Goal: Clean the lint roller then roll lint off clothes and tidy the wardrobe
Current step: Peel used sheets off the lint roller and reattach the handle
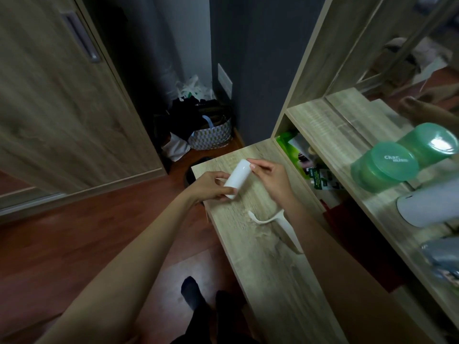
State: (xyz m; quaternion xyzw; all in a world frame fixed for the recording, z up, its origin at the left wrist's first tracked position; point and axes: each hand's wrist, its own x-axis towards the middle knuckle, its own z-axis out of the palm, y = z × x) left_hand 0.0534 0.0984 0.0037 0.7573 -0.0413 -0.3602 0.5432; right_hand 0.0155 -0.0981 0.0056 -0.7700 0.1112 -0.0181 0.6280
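Left grip [213, 186]: fingers and thumb curled round the near end of the roll [238, 177] and clamped on it. My guess is that this hand steadies the roll while the other works.
Right grip [272, 178]: fingers curled, thumb tip pressed to the roll's far end, so it is closed on it there. It looks like picking for a sheet edge to peel, but no lifted edge shows.
Roll, place: held between both hands over the far left part of the tabletop [268, 276]. I cannot tell whether it touches the wood.
Roll, axis: long axis runs near to far, leaning slightly right. The rounded far end points away from the person, the near end back toward them.
Handle [285, 228]: lies flat on the tabletop just near of the roll, off it and partly under the right forearm. Probably parked there to free both hands. Its long axis runs far-left to near-right, with the bent end to the left.
Right side: two green jars [383, 167] on the shelf [323, 120].
Far: a patterned basket [211, 136] on the floor by the wall.
Left: wardrobe door [62, 100].
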